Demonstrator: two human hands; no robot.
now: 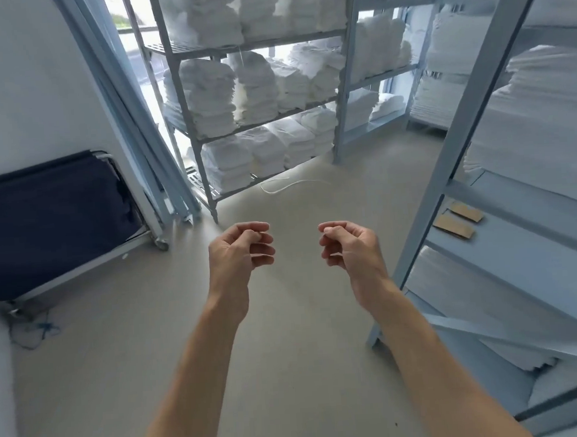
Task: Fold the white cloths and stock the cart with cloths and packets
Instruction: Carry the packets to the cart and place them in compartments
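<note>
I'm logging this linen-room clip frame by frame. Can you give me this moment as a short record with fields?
left hand: fingers loosely curled, holds nothing
right hand: fingers loosely curled, holds nothing
folded white cloths: stacked on the metal rack ahead
dark blue cart: at left, against the wall
white string: loose on the floor before the rack
brown packets: on the right shelf

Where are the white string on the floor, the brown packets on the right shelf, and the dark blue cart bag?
white string (287,185), head view, on its looped middle.
brown packets (454,227), head view, on the nearer packet's face.
dark blue cart bag (51,222), head view, on its fabric front.
</note>
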